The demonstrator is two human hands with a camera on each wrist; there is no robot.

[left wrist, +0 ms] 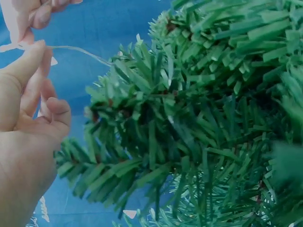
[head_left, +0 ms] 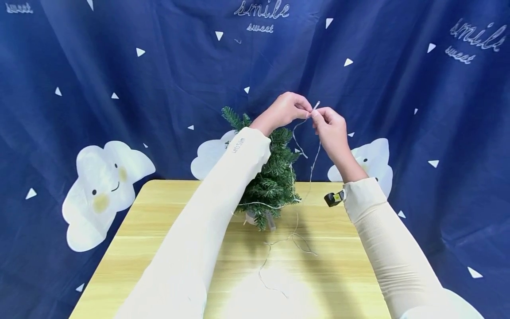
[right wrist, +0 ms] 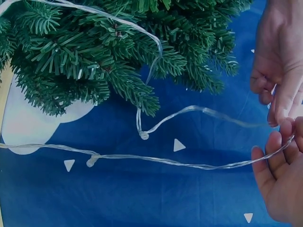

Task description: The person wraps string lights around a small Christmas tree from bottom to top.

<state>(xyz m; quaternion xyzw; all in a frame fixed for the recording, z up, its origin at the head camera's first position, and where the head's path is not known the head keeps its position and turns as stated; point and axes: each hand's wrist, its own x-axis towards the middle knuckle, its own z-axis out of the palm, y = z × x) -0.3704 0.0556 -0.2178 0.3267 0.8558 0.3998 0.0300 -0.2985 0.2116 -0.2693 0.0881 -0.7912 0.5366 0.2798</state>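
A small artificial Christmas tree (head_left: pixel 275 177) stands on the table, partly hidden behind my left sleeve. Clear-wired string lights (right wrist: pixel 165 161) run round its lower branches and rise to my hands. My left hand (head_left: pixel 288 108) reaches past the top of the tree and pinches the wire between thumb and fingers. Right beside it, my right hand (head_left: pixel 330 128) pinches the same wire, the fingertips of both hands nearly meeting. A short end of the wire sticks up between them. In the left wrist view, green branches (left wrist: pixel 180 123) fill the space beside my left hand (left wrist: pixel 28 104).
The loose tail of the string lights (head_left: pixel 295 235) lies on the wooden table (head_left: pixel 159 221) in front of the tree. A small black device (head_left: pixel 334 198) sits at my right cuff. Behind the table hangs a blue curtain (head_left: pixel 179 79) with clouds and triangles.
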